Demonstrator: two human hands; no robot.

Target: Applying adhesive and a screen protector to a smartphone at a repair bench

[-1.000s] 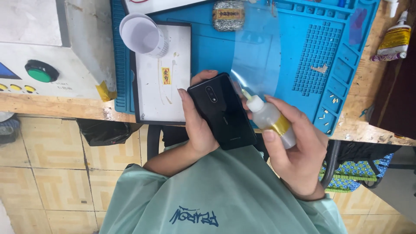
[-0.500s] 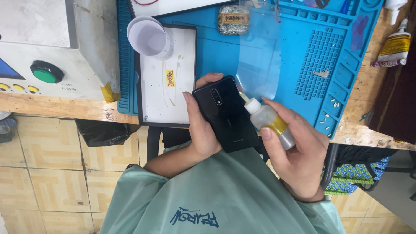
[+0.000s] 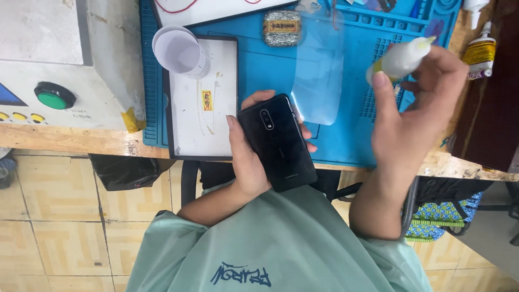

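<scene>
left hand (image 3: 250,157) holds black phone (image 3: 277,141); right hand (image 3: 413,103) grips small bottle (image 3: 399,57)

phone (image 3: 278,143) glossy blk glass | mat (image 3: 259,70) matt blue rubber | bench (image 3: 70,139) rough wood | bottle (image 3: 400,58) smooth plastic

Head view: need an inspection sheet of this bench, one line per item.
Surface: blue silicone work mat on a wooden bench.
Job's things: black smartphone, back camera up; small white squeeze bottle with yellow band; clear screen film flat on the mat.
Clutter: white paper cup, white panel in black frame, silver foil packet, glue tube.
Grippers: left hand holds the smartphone; right hand holds the bottle raised over the mat.
Cables: red wire at the top edge.
Surroundings: grey machine with green button; tiled floor.
</scene>
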